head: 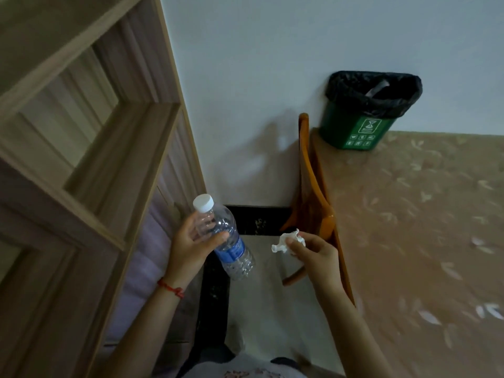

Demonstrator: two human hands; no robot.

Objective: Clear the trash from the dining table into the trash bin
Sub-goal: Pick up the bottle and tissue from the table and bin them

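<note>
At far corner of table, against the wall: green bin w/ black bag liner, standing on the tabletop. White hourglass-type symbol + row of small icons on its front; text under the symbol too small to read. Pale strip of something pokes out of the liner.

Left hand grasps clear plastic bottle around upper body, tilted, white cap up-left. Blue label on bottle, writing not legible. Red string bracelet on left wrist.

Right hand pinches crumpled white tissue betw. thumb and fingers. Both items held over floor, well apart from bin.

Orange wooden chair sits betw. hands and table edge, tucked along table's left side. Wooden shelving unit on left. Tablecloth tan w/ leaf pattern.
</note>
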